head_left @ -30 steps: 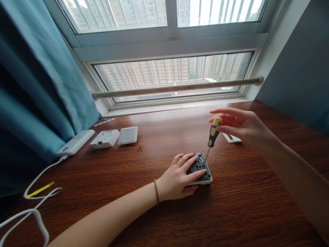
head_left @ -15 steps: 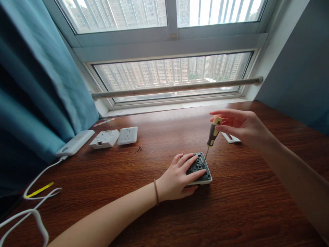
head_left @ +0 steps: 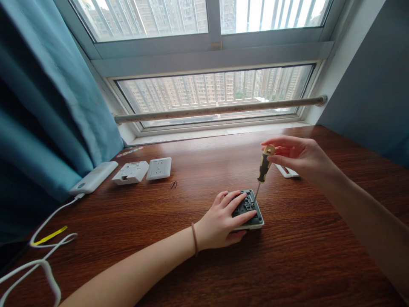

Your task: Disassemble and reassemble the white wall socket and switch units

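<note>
On the desk lies a wall socket (head_left: 259, 220), a white-rimmed square unit with its dark inner side up. My left hand (head_left: 220, 219) holds it down, fingers spread across the top and thumb at the near edge; part of the unit is hidden under the palm. Between the thumb and fingers of my right hand (head_left: 292, 152) is a screwdriver (head_left: 263, 167) with a dark and cream handle. It stands nearly upright, leaning slightly to the right, its tip in the right part of the socket. The screw under the tip is too small to make out.
Toward the back left are a white mounting box (head_left: 130, 172), a white socket panel (head_left: 159, 168) and two small screws (head_left: 174, 184). A white frame (head_left: 286, 171) lies partly behind the right hand. A white power bank (head_left: 93, 178) with a cable (head_left: 51, 217) is by the curtain (head_left: 64, 85).
The screwdriver handle has turned slightly in my right hand's fingers, with its tip in the same spot. My left hand and the socket stay in place.
</note>
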Demonstrator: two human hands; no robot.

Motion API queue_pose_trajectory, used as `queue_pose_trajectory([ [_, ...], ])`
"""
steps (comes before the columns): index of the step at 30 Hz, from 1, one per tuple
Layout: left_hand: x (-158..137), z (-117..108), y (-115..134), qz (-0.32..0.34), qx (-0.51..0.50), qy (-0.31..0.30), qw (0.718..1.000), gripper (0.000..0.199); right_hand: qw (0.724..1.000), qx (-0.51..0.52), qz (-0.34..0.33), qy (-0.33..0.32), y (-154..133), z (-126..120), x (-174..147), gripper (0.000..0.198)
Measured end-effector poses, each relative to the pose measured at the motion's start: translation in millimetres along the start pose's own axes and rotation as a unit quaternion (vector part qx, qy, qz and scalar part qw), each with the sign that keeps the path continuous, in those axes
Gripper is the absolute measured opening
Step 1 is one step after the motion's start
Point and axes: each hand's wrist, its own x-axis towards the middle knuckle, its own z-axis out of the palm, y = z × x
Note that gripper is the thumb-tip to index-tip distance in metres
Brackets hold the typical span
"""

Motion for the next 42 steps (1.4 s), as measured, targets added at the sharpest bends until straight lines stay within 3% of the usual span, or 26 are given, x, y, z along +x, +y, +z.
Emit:
queue_pose_trajectory([
  [5, 0.1, -0.2, 0.4, 0.000, -0.001, -0.001, 1.000, 0.049, 0.996, 0.056, 0.012, -0.065, -8.3, -2.2, -2.6, 0.026],
  [13, 0.3, -0.4, 0.5, 0.001, -0.002, 0.004, 1.000, 0.049, 1.000, -0.022, -0.001, 0.016, 0.0, 1.7, 1.6, 0.032],
  [17, 0.4, -0.2, 0.6, 0.000, -0.003, -0.002, 1.000, 0.048, 0.999, 0.023, 0.014, -0.033, -5.7, -2.8, -0.7, 0.038],
  [21, -0.1, 0.6, 0.6, -0.002, -0.006, -0.005, 1.000, 0.048, 0.997, 0.041, 0.020, -0.058, -10.0, 0.3, -2.1, 0.031],
  [28, -1.2, 1.3, 0.0, -0.005, -0.006, -0.007, 1.000, 0.048, 0.998, -0.030, 0.007, 0.048, -0.1, 4.6, 1.2, 0.028],
  [34, -0.6, 1.0, 0.0, -0.003, -0.003, -0.004, 1.000, 0.048, 0.999, 0.032, 0.027, -0.028, -7.1, -7.9, -0.6, 0.038],
  [37, -0.4, 0.8, -0.6, -0.002, -0.004, -0.009, 1.000, 0.048, 0.996, 0.048, 0.023, -0.072, -10.7, -9.0, -1.6, 0.030],
  [42, -0.3, 0.6, -0.3, -0.002, -0.003, -0.011, 1.000, 0.048, 0.999, -0.026, -0.001, -0.044, -2.9, -1.5, 0.9, 0.021],
])
